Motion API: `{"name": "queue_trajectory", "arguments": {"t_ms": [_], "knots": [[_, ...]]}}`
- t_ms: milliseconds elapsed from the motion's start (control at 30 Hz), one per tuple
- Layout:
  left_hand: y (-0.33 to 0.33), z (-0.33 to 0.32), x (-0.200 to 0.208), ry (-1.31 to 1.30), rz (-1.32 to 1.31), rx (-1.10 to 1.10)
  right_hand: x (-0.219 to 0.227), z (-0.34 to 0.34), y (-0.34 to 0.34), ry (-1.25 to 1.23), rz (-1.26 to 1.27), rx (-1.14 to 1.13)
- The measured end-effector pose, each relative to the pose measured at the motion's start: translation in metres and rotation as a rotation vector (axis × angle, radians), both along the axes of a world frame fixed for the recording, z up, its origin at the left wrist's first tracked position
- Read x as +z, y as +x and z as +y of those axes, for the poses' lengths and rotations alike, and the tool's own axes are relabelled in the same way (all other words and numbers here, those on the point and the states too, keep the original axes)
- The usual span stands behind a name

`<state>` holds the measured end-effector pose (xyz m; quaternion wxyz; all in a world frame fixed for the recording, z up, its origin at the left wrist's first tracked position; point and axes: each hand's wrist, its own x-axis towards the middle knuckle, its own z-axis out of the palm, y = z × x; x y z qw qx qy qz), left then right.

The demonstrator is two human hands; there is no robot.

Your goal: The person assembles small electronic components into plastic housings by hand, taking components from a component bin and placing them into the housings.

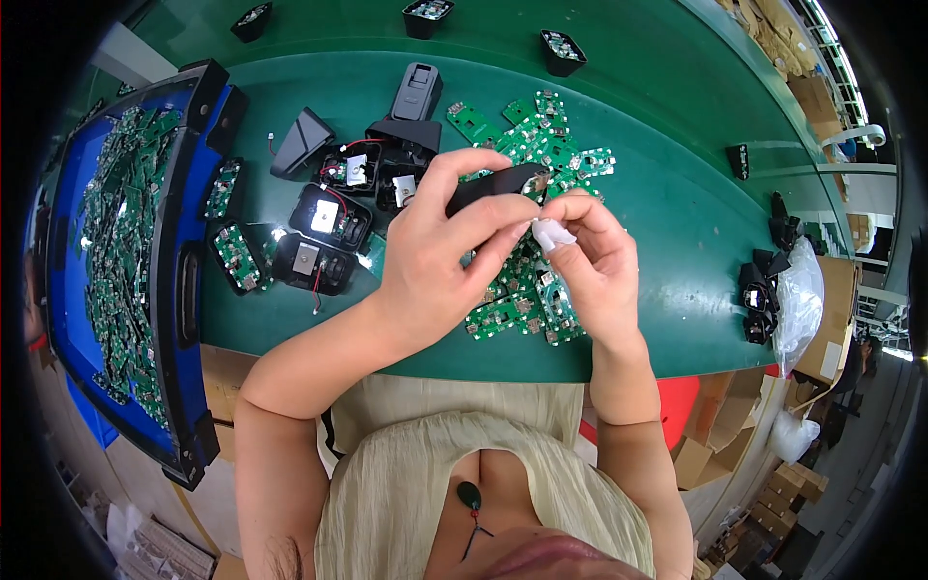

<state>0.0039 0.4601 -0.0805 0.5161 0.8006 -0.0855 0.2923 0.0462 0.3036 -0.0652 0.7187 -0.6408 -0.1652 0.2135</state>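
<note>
My left hand [435, 256] grips a black plastic housing [495, 186], tilted, over the middle of the table. A bit of circuit board shows at the housing's right end. Close against that end, my right hand [597, 266] is closed in a pinch, with a white wrap [553, 235] at its thumb tip. Whatever sits between those fingertips is too small to make out. Beneath both hands spreads a pile of green circuit boards [495, 317]. Left of my left hand lie several opened black housings [309, 263], some with red wires and metal plates inside.
A blue tray with black edges [188, 242], heaped with circuit boards [126, 251], stands at the left. Small black cups [563, 53] line the back. On the right are black parts [759, 300], a clear plastic bag [798, 300] and a cardboard box [833, 324].
</note>
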Motion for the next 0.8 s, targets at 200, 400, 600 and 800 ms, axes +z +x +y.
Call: {"name": "queue_trajectory", "arguments": {"t_ms": [200,400,600,800], "knots": [[0.003,0.003,0.0,-0.401,0.371,-0.221,-0.013,0.005,0.014,-0.36,-1.328,-0.232],[0.001,0.004,0.008,-0.613,0.536,-0.326,-0.008,0.002,0.016,-0.452,-1.522,-0.206],[0.001,0.004,0.001,-0.482,0.401,-0.202,-0.01,0.004,0.015,-0.409,-1.157,-0.206],[-0.003,0.001,0.008,-0.18,0.229,-0.031,-0.008,0.003,0.004,-0.154,-0.576,-0.126]]}}
